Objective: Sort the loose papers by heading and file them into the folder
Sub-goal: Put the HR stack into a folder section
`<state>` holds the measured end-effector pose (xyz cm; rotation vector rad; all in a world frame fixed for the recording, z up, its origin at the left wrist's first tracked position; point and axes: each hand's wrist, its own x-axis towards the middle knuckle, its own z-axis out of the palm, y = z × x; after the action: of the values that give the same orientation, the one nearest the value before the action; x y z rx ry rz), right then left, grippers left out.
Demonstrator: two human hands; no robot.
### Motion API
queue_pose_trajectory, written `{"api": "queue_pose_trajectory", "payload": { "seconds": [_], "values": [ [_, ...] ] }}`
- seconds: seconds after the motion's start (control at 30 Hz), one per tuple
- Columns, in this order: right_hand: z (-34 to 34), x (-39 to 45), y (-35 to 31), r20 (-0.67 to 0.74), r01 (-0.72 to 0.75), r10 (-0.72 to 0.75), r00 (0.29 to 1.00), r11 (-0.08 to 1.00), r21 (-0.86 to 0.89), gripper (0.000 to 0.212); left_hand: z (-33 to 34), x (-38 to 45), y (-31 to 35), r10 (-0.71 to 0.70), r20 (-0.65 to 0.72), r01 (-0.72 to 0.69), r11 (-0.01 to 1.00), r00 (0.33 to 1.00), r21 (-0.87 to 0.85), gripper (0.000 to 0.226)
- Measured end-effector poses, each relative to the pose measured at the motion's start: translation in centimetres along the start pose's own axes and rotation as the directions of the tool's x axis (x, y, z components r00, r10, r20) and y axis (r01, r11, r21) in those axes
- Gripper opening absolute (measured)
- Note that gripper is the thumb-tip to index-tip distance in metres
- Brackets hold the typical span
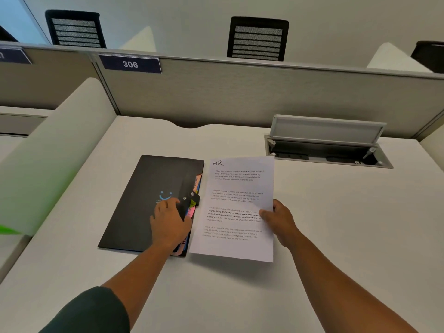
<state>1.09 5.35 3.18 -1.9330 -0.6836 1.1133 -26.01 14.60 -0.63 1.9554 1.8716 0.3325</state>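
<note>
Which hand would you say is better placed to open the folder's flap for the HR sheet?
Left, probably: the left hand already rests on the black folder beside its snap strap, while the right hand holds the HR sheet.

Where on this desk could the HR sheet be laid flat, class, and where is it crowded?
Bare desk lies right of the right hand, below the open cable hatch. Another free strip runs between the black folder and the rear partition. It is crowded in the middle, where the left hand rests on the folder beside the HR sheet.
</note>
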Motion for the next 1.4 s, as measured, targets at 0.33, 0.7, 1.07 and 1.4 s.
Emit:
{"api": "queue_pose_trajectory", "payload": {
  "seconds": [0.33, 0.7, 1.07, 1.4],
  "values": [
    [0.2, 0.1, 0.1, -0.014, -0.004, 0.004, 1.0, 1.0, 0.011, 0.025, -1.0, -0.7, 1.8, 0.175, 0.015, -0.176, 0.983, 0.984, 0.056, 0.033],
    [0.5, 0.1, 0.2, -0.008, -0.016, 0.016, 1.0, 1.0, 0.018, 0.028, -1.7, -1.0, 2.1, 0.135, -0.031, -0.118, 0.939, 0.99, 0.324, 0.084],
    [0.7, 0.1, -0.1, 0.002, -0.002, 0.002, 1.0, 1.0, 0.023, 0.026, -2.8, -1.2, 2.3, 0.15, 0.011, -0.141, 0.899, 0.989, 0.415, 0.092],
    [0.4, -0.2, 0.4, -0.01, -0.021, 0.021, 1.0, 0.999, 0.029, 0.025, -5.1, -0.3, 2.0, 0.216, 0.193, -0.28, 0.855, 0.957, 0.435, 0.056]
  ]
}}
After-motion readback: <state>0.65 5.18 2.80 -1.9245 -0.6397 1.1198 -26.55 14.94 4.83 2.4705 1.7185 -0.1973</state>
